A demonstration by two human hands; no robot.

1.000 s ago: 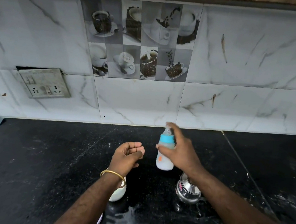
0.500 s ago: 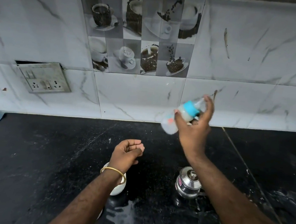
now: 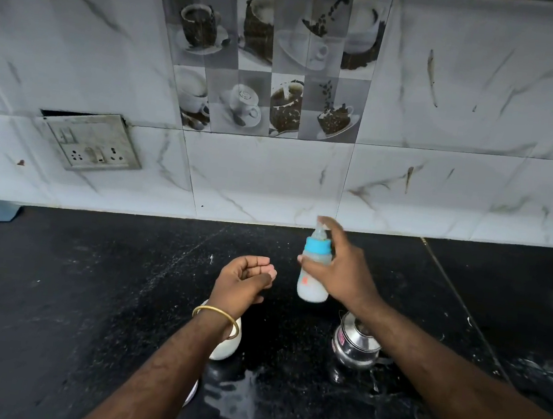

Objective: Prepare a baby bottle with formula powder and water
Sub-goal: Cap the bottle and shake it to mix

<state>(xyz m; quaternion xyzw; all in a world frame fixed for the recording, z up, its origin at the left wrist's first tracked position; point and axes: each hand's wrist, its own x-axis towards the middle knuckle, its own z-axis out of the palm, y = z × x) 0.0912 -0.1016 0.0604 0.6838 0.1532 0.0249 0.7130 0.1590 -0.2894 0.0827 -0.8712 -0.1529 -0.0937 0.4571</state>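
Your right hand (image 3: 347,271) has its grip wrapped around the baby bottle (image 3: 313,271), thumb on the near side and a finger reaching over the teat, holding it upright in the air just right of centre in the frame, clear of the black table (image 3: 89,292). Milky liquid sits in the bottom of the bottle, and the blue collar looks screwed on, so this reads as the shaking step. Keep that finger over the teat so nothing sprays out, and shake with short wrist flicks until no clumps show. Your left hand (image 3: 243,281) hovers beside it, palm up, fingers loosely curled, holding nothing. Stay above open table, away from the steel pot (image 3: 356,347) lower right and the white cup (image 3: 225,344) under your left wrist; spilled liquid already lies near the bottom centre.
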